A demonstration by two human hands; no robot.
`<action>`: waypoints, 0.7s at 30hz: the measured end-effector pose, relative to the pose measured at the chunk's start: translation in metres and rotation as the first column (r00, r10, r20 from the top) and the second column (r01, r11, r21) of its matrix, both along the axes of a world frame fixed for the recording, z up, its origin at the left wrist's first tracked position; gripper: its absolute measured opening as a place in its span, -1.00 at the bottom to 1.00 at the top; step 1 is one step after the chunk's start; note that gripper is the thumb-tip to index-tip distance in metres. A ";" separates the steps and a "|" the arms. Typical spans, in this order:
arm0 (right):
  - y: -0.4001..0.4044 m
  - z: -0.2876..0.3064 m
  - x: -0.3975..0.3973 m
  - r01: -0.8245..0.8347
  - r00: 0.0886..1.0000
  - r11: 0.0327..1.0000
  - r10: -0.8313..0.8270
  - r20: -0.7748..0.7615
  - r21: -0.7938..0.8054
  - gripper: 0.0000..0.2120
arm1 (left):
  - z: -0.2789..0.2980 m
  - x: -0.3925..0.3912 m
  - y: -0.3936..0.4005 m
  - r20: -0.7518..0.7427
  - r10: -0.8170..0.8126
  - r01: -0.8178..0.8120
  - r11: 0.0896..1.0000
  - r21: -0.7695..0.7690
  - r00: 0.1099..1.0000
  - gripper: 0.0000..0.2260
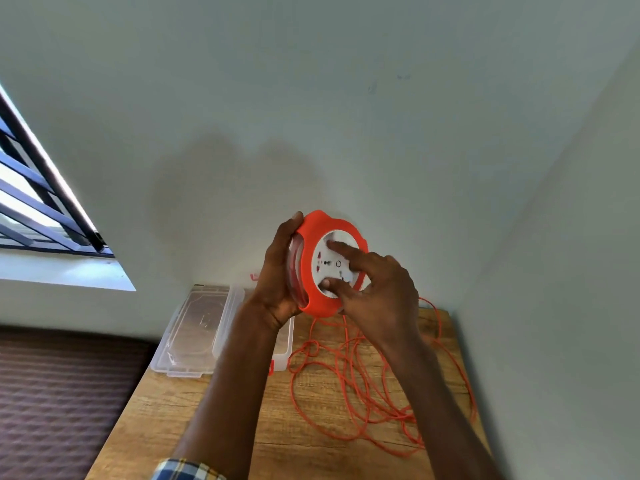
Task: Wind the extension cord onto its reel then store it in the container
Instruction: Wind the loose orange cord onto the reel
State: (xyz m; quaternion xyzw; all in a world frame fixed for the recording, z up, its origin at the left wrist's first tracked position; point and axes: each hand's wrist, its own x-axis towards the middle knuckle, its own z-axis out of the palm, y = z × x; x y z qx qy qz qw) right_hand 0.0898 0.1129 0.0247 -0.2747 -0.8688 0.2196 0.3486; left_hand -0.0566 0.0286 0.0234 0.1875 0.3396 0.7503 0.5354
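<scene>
Round orange plastic cord reel w/ white socket face held up in front of wall, above far end of wooden desk. Left hand cupped round reel's left rim, thumb over top edge, fingers curled behind; firm grip on housing. Right hand spread wide on white centre disc, index & thumb tips pressing on face, nothing enclosed.

Thin orange extension cord mostly unwound: loose overlapping loops on desk right of centre, one strand rising to reel's underside. A few turns visible inside reel through gap by left palm. Plug end not identifiable.

Clear plastic storage container on desk, far-left, partly behind left forearm; red latch at near corner. Clear lid lies just beside it on left. Container appears open, nothing seen inside.

Judgement: winding in early stage, most cord still out; storing not begun.

Handling notes:
- Reel: rigid, light, smooth plastic; scalloped rim gives decent purchase. Best held by rim w/ one hand, centre disc turned w/ other, approx as now.
- Cord: thin, limp, light; loops cross each other, so snag/knot risk when drawn in. Prob needs guiding or shaking out as tension rises.
- Hanging strand could drag loops off desk's right edge.
- Container: light, thin-walled; may slide when reel is set in
</scene>
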 end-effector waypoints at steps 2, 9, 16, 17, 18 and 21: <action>-0.003 0.000 -0.002 0.066 0.995 0.987 -0.077 -0.067 -0.148 -0.36 | 0.000 0.005 0.001 0.002 -0.013 0.013 1.000 -0.016 1.000 -0.37; 0.009 -0.008 0.005 -0.041 0.999 0.999 0.041 0.009 0.034 -0.57 | -0.007 0.005 0.000 0.064 -0.049 0.052 0.997 -0.050 0.997 -0.42; 0.025 -0.020 0.010 -0.333 0.932 0.943 0.330 0.150 -0.003 -0.44 | -0.023 -0.010 -0.003 0.097 -0.173 0.187 0.968 -0.166 0.980 -0.37; 0.025 -0.021 0.010 -0.328 0.931 0.945 0.323 0.168 0.002 -0.44 | -0.024 -0.011 -0.004 0.095 -0.176 0.191 0.966 -0.173 0.980 -0.36; 0.024 -0.021 0.010 -0.318 0.935 0.948 0.311 0.172 0.013 -0.44 | -0.024 -0.012 -0.004 0.098 -0.176 0.191 0.966 -0.172 0.979 -0.35; 0.022 -0.022 0.008 -0.245 0.963 0.966 0.234 0.135 0.076 -0.46 | -0.019 -0.012 -0.002 0.106 -0.170 0.184 0.971 -0.149 0.980 -0.35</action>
